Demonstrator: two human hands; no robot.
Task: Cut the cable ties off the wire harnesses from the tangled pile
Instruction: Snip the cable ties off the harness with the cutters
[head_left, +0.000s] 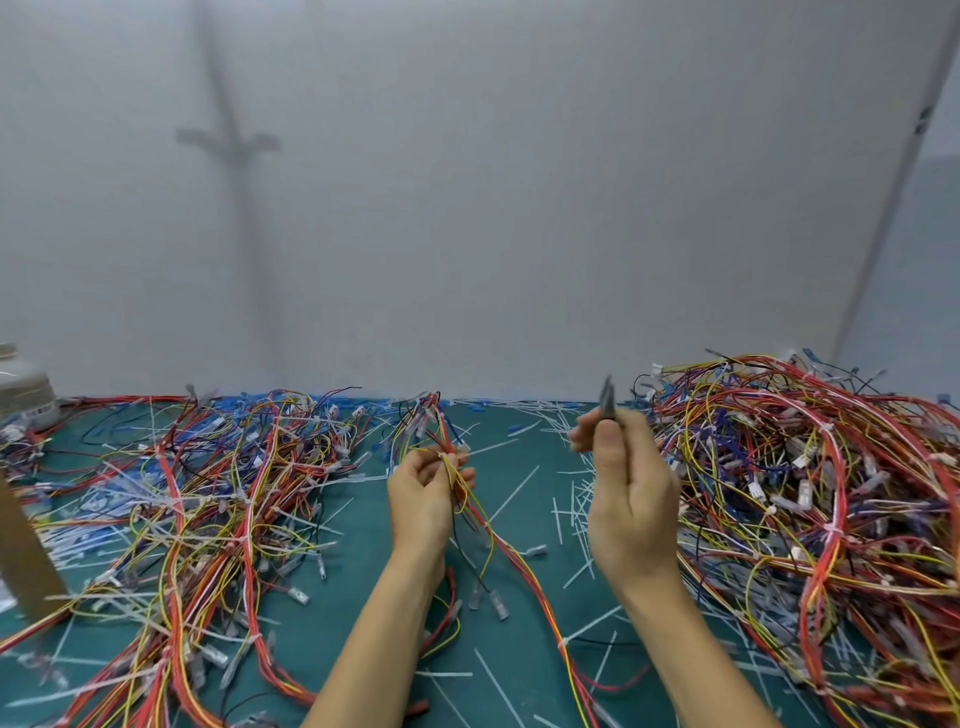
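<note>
Between the two heaps, above the middle of the green mat (363, 561), one wire harness (434, 415) is being held up by the left hand (423, 499); its red, yellow and black leads are trailing down onto the mat, while its upper ends are fanning out above the fist. The left hand is gripping the bundle with its fingers curled round it, the fingertips pinching close to a pale spot (442, 455) that is probably a cable tie; gripping at that point is likely presenting the tie clear of the wires for a cut. The right hand (626, 499) is gripping a grey cutter (607, 402), fingers wrapped round the handles, tip pointing up and well apart from the harness; whether the blades are parted cannot be told through the blur. The raised tool is judged to be waiting in a ready position before being brought across to the tie. To the person's right, the tangled pile (810, 493) is lying within reach, supplying uncut harnesses; to the left, a flatter spread of harnesses (208, 499) is lying, probably the worked side, though ties are showing there too. White cut-off ties (514, 493) are littering the mat between the heaps; a pale container (21, 395) and a cardboard piece (21, 551) are standing at the far left; a plain grey wall (467, 208) is closing off the back.
</note>
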